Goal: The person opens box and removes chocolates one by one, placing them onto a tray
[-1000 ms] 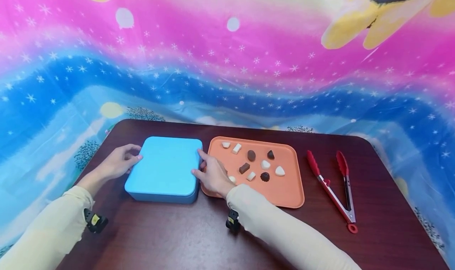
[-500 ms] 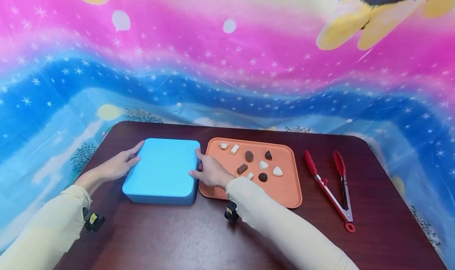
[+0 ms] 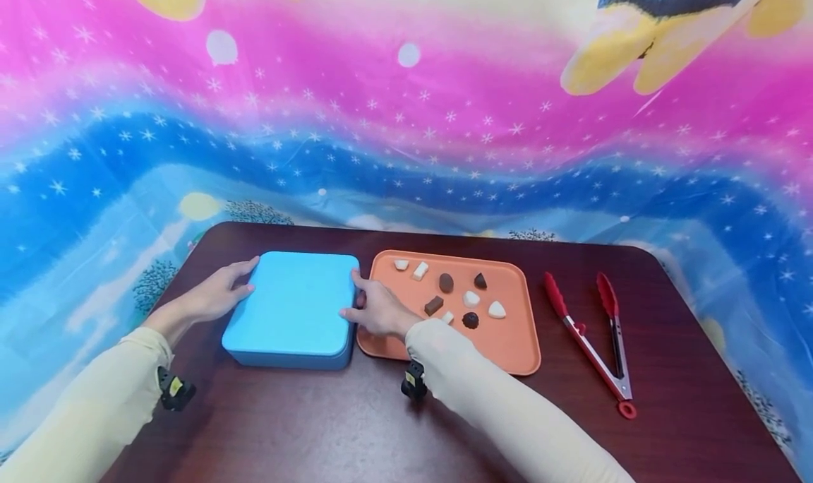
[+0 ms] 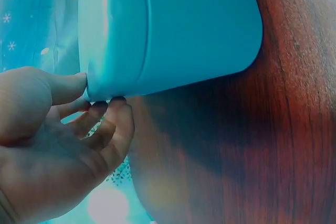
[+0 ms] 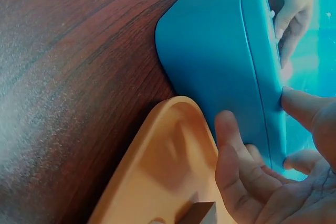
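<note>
A closed light-blue box (image 3: 286, 361) with rounded corners sits on the table, its flat lid (image 3: 295, 299) on top. At the lid's far left edge, my left hand (image 3: 212, 296) has its thumb on the rim and fingers curled against the side. In the left wrist view, the left hand (image 4: 58, 145) pinches that corner. My right hand (image 3: 381, 310) grips the right edge, thumb on the lid. In the right wrist view, the fingers of the right hand (image 5: 273, 182) press along the box's side, over the seam. Whether the lid has lifted cannot be told.
Beside the box lies an orange tray (image 3: 502, 349), partly under my right hand. Several small brown and white pieces like chocolates rest on it, among them a brown oval (image 3: 446, 282). Red-tipped tongs (image 3: 593, 356) lie spread at the right. A patterned cloth (image 3: 406, 137) hangs behind the table.
My left hand's fingers have stretched forward along the box's left edge to the far corner. The right hand has kept its place, and the box has not visibly moved.
</note>
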`<state>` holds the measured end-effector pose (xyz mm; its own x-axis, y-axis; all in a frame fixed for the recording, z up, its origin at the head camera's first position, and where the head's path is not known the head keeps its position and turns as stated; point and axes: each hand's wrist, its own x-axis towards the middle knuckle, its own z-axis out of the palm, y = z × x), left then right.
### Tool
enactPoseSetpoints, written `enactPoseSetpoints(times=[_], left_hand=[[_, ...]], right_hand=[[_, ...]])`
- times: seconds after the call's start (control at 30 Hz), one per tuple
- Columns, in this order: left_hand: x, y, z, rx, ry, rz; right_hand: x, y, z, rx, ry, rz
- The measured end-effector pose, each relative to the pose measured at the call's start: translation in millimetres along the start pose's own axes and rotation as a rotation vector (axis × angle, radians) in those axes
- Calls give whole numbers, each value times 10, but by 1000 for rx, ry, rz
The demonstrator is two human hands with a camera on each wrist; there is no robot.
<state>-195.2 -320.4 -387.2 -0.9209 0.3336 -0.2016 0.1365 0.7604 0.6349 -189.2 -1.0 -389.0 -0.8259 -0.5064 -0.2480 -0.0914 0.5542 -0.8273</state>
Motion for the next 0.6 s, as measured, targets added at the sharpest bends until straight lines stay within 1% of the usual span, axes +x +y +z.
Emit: enactPoseSetpoints(times=[0.13,0.23,0.33,0.43,0.6], left_hand=[[13,-29,9,-63,-8,-24],[9,-69,5,-112,-10,-39],[0,-82,16,-140,11,-46],[-22,-69,41,-113,67,-58],[-63,-31,77,-31,171,-62]], right_hand=[[-5,34,-6,51,-6,10],[-7,43,2,62,-7,15],[-8,49,15,64,-2,14],[-4,68,37,65,2,11],[-28,95,65,97,27,21]])
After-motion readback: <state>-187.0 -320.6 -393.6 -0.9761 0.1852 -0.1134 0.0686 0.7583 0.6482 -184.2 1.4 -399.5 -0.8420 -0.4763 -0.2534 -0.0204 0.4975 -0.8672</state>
